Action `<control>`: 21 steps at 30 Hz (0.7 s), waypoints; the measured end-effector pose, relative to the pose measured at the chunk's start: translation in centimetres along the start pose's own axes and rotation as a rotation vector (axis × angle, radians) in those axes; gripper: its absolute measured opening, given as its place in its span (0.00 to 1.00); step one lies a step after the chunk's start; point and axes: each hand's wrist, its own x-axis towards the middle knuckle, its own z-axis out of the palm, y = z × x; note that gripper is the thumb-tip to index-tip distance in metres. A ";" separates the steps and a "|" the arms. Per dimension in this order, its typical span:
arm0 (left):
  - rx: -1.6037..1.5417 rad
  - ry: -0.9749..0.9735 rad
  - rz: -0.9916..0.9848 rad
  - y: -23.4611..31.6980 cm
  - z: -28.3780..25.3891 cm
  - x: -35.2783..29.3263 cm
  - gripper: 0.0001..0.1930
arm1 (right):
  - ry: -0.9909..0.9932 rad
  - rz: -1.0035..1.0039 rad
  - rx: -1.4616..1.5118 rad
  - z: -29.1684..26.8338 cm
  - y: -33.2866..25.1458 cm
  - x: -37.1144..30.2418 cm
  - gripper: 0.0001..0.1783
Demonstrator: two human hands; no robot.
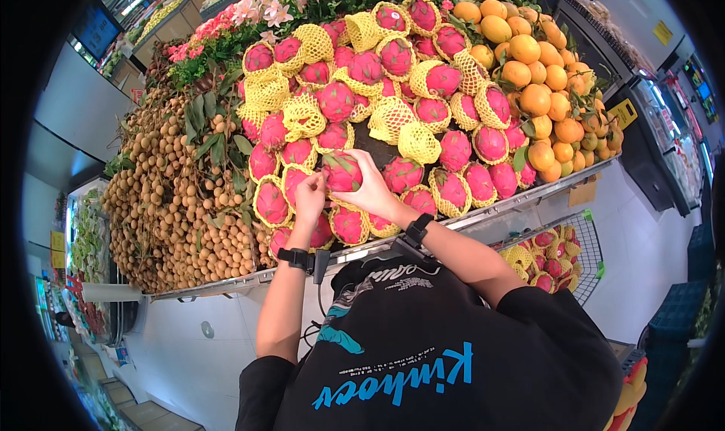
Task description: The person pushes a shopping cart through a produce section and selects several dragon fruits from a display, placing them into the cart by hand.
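Note:
My right hand (370,183) is wrapped round a pink dragon fruit (341,173) with green scale tips, held just over the near part of the display. Close against the fruit's left side is my left hand (310,196), its fingers curled together; what they pinch, if anything, is hidden. Around both hands lie many more dragon fruits, most in yellow foam nets. Beyond the held fruit, several loose nets, such as a crumpled foam net (390,119), rest on the pile. Another dragon fruit (403,173) sits just right of my right hand.
Brown longans (181,197) with leafy stems fill the left side of the stand. Oranges (555,91) are heaped at the right, and pink flowers (257,12) line the back. A metal rail (483,210) edges the front. A basket (589,235) of netted dragon fruit stands lower right.

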 end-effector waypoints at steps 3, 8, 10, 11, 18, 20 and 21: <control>-0.021 0.038 0.007 -1.1 0.5 -0.9 0.09 | -0.111 -0.076 -0.026 -0.6 0.4 -0.8 0.48; -0.228 0.225 -0.009 -4.4 0.9 -0.5 0.09 | -0.220 -0.097 -0.301 -1.7 0.4 -2.3 0.45; -0.218 0.243 0.051 -4.1 1.6 -0.5 0.08 | -0.178 -0.099 -0.295 -2.0 1.6 -2.4 0.45; -0.174 0.170 0.040 -4.0 1.8 -0.9 0.08 | -0.129 -0.052 -0.206 -2.1 2.2 -2.4 0.46; 0.000 -0.001 0.000 -1.7 3.8 -3.3 0.07 | 0.019 0.058 -0.115 -2.6 2.6 -2.5 0.47; -0.067 -0.151 -0.092 -1.3 3.5 -3.1 0.08 | -0.009 -0.033 -0.126 -3.0 2.6 -2.3 0.47; -0.101 -0.121 -0.074 -1.5 3.7 -2.9 0.06 | -0.012 -0.037 -0.126 -3.2 2.5 -2.0 0.47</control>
